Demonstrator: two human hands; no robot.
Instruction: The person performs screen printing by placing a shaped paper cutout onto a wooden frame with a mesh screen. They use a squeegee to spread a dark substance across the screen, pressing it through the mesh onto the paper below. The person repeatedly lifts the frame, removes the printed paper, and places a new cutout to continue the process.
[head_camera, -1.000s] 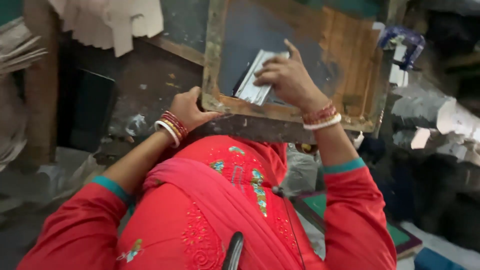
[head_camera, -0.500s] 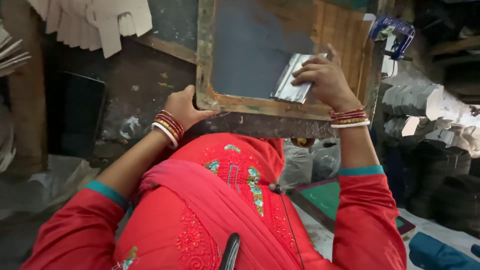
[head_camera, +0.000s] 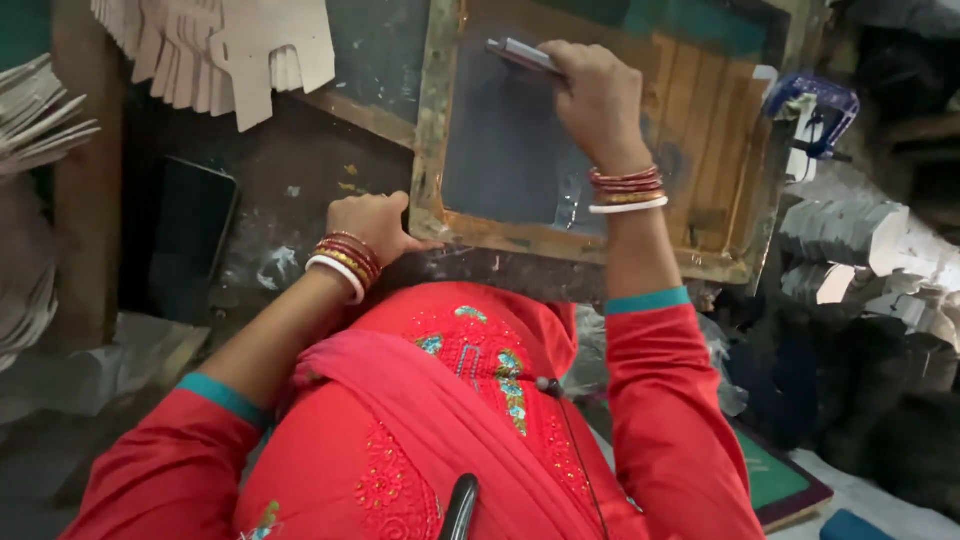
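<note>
Since a moment ago, the squeegee (head_camera: 525, 56) has travelled from the near edge of the wooden printing frame (head_camera: 436, 150) to its far end, lying flat across the dark mesh. Right hand (head_camera: 598, 98) is closed around it, pressing down. Left hand (head_camera: 372, 226) curls on the frame's near corner, bracing it. White cut card shapes (head_camera: 240, 50) hang beyond, and a dark phone (head_camera: 190, 240) lies leftward.
</note>
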